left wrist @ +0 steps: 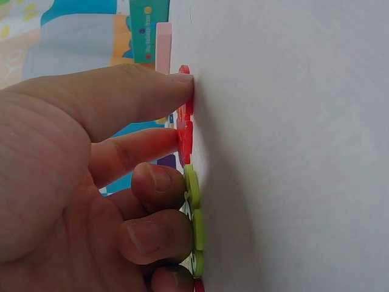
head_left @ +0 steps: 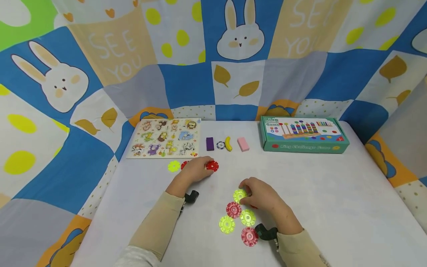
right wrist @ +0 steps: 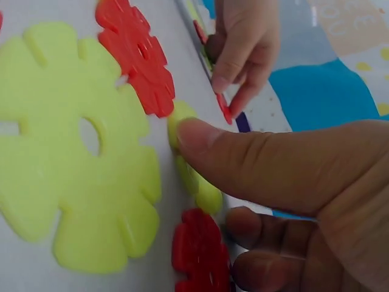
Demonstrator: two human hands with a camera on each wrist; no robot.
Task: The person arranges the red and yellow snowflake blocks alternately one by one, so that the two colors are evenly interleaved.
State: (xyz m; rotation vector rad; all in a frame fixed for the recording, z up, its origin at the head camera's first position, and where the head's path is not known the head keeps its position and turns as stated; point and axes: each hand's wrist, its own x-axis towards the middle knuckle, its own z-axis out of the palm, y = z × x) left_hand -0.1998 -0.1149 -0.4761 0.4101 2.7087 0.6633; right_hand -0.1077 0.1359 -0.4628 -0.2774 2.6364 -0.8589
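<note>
My left hand [head_left: 195,170] pinches the rim of a red notched plastic disc [head_left: 213,165] between thumb and index finger, flat at the table surface. Its other fingers curl above a yellow-green disc [left wrist: 199,228] in the left wrist view. Left of that hand lie a yellow-green disc [head_left: 173,166] and a partly covered red disc [head_left: 183,164]. My right hand [head_left: 265,196] holds another yellow-green disc [head_left: 238,195] by its edge, thumb on the near side. Beside it are a red disc [head_left: 233,210] and a yellow-green disc [head_left: 248,217]. A red disc [right wrist: 203,252] sits partly beneath the right fingers.
Nearer me lie a yellow-green disc [head_left: 227,224] and a red disc [head_left: 249,236]. Farther back are an animal puzzle board [head_left: 166,139], purple block [head_left: 209,144], patterned round chip [head_left: 221,145], toy banana [head_left: 228,144], pink block [head_left: 243,144] and green game box [head_left: 305,134].
</note>
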